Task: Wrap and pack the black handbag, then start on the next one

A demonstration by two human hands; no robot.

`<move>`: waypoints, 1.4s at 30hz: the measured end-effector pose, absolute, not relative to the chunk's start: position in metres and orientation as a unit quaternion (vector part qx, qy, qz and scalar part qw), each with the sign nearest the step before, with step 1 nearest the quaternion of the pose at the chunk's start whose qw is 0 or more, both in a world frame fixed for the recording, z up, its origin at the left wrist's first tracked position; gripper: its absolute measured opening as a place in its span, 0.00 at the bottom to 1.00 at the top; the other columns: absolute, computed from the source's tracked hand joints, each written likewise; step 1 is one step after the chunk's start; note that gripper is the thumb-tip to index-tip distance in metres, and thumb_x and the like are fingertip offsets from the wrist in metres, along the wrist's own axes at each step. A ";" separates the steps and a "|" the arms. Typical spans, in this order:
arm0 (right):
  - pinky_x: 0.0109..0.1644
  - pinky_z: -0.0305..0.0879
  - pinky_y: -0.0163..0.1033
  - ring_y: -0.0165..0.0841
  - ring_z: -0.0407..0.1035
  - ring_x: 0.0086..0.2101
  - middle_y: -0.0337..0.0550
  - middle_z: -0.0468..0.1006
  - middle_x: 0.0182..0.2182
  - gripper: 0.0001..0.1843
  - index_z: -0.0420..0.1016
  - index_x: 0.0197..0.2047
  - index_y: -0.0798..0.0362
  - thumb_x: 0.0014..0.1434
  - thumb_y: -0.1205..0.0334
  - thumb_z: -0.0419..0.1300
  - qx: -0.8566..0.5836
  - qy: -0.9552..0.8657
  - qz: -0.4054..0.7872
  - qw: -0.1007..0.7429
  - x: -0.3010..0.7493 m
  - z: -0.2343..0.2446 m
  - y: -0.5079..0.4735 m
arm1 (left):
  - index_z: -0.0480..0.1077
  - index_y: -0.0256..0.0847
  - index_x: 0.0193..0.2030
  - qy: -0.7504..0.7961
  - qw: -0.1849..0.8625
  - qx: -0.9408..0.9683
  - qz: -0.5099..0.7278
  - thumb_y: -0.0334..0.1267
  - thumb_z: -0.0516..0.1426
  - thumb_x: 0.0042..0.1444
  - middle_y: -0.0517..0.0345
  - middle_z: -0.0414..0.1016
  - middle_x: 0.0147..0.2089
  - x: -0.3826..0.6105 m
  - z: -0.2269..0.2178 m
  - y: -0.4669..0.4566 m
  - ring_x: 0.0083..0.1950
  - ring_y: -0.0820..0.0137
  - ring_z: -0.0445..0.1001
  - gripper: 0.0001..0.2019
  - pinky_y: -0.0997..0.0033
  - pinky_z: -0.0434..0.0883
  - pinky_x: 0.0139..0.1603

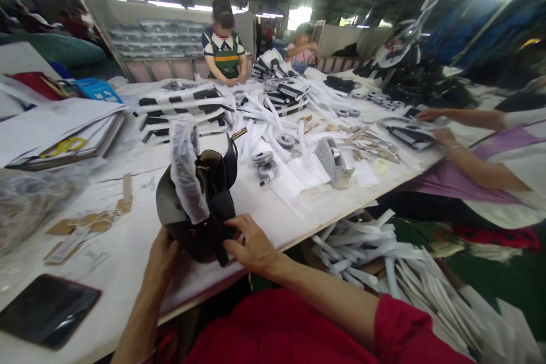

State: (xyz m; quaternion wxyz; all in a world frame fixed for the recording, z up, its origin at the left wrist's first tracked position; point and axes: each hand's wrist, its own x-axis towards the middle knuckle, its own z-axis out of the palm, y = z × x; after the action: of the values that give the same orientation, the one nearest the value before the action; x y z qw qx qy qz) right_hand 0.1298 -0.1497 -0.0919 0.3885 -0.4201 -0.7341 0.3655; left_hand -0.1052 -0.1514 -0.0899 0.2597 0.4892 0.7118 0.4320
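A black handbag (177,210) stands at the table's near edge, its handle (186,170) wrapped in whitish film. A small gold zip pull shows inside the top opening, and a dark tag (239,133) sticks up behind. My left hand (164,253) holds the bag's lower left side, with most of its fingers hidden behind the bag. On the lower right, my right hand (251,244) has thumb and fingers closed on the bag's edge beside a dangling black strap end.
A tape dispenser (335,162) and coiled grey straps (267,165) lie right of the bag. Cardboard tags (91,222), a dark tablet (49,310) and yellow scissors (63,147) are to the left. Co-workers' hands (443,131) work at right. White strips (362,247) fill the floor area below.
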 end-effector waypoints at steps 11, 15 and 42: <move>0.45 0.70 0.38 0.30 0.71 0.36 0.40 0.74 0.42 0.17 0.73 0.50 0.49 0.56 0.65 0.63 -0.405 -0.748 0.380 0.363 0.123 -0.093 -0.141 | 0.69 0.41 0.43 0.713 -0.023 0.588 0.380 0.62 0.50 0.58 0.51 0.74 0.40 -0.036 -0.047 -0.208 0.40 0.59 0.73 0.25 0.59 0.70 0.42; 0.43 0.69 0.37 0.32 0.72 0.36 0.40 0.79 0.35 0.06 0.78 0.40 0.50 0.60 0.61 0.61 -0.399 -0.766 0.345 0.368 0.156 -0.091 -0.120 | 0.69 0.43 0.36 0.746 -0.010 0.590 0.309 0.58 0.49 0.59 0.54 0.75 0.35 -0.034 -0.060 -0.199 0.38 0.61 0.73 0.20 0.65 0.66 0.37; 0.39 0.66 0.42 0.38 0.72 0.33 0.46 0.81 0.32 0.19 0.81 0.37 0.55 0.57 0.48 0.59 -0.651 -0.609 0.224 0.393 0.315 -0.055 -0.068 | 0.75 0.45 0.35 0.655 0.234 0.558 0.452 0.53 0.56 0.56 0.57 0.79 0.36 -0.021 -0.063 -0.238 0.38 0.63 0.77 0.14 0.66 0.72 0.47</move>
State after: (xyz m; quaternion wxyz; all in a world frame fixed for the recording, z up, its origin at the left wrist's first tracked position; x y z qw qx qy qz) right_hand 0.3149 -0.0675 -0.0554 0.3934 -0.6508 -0.6093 0.2244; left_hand -0.0210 -0.2383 -0.0632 0.2339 0.5583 0.6551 0.4522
